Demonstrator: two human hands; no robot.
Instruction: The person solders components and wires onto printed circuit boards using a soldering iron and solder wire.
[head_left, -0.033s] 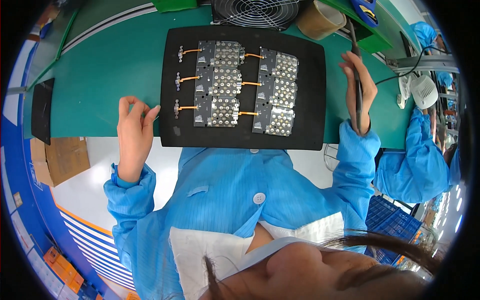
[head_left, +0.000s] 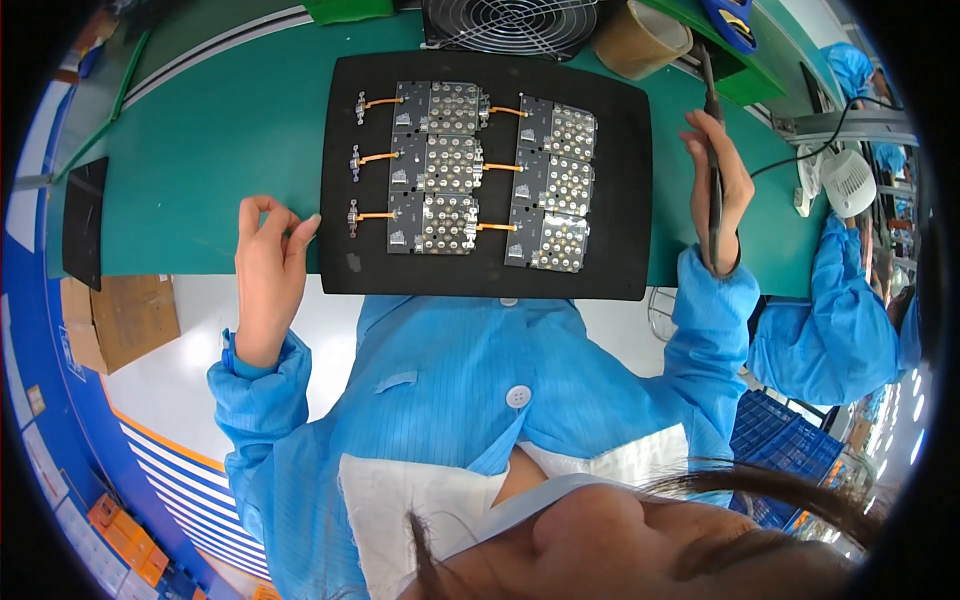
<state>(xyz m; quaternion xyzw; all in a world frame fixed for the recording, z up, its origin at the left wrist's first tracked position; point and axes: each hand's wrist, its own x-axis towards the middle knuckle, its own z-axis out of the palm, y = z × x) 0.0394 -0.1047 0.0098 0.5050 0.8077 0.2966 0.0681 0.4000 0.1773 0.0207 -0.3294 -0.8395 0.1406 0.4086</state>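
My left hand (head_left: 268,250) rests at the left edge of a black mat (head_left: 615,200), its fingers loosely bent and its thumb tip at the mat's edge. Nothing shows between the fingers and thumb. To the right of the mat, my right hand (head_left: 727,180) is closed round a long, thin dark tool (head_left: 711,90), which points away from me; its exact kind is unclear. On the mat lie several dark circuit boards (head_left: 408,165) in two columns, with silvery dotted panels (head_left: 453,163). Short orange cables (head_left: 378,215) end in small metallic connectors (head_left: 353,217) at the left.
A fan with a wire guard (head_left: 510,25) stands behind the mat, beside a brown cup-like container (head_left: 640,42). A black cable (head_left: 820,145) runs at the right, near a white rounded device (head_left: 848,185). A co-worker's blue sleeve (head_left: 840,265) is farther right. A dark flat panel (head_left: 86,222) lies far left.
My right hand and the dark tool have shifted very slightly toward me. My left hand and the boards look unchanged.
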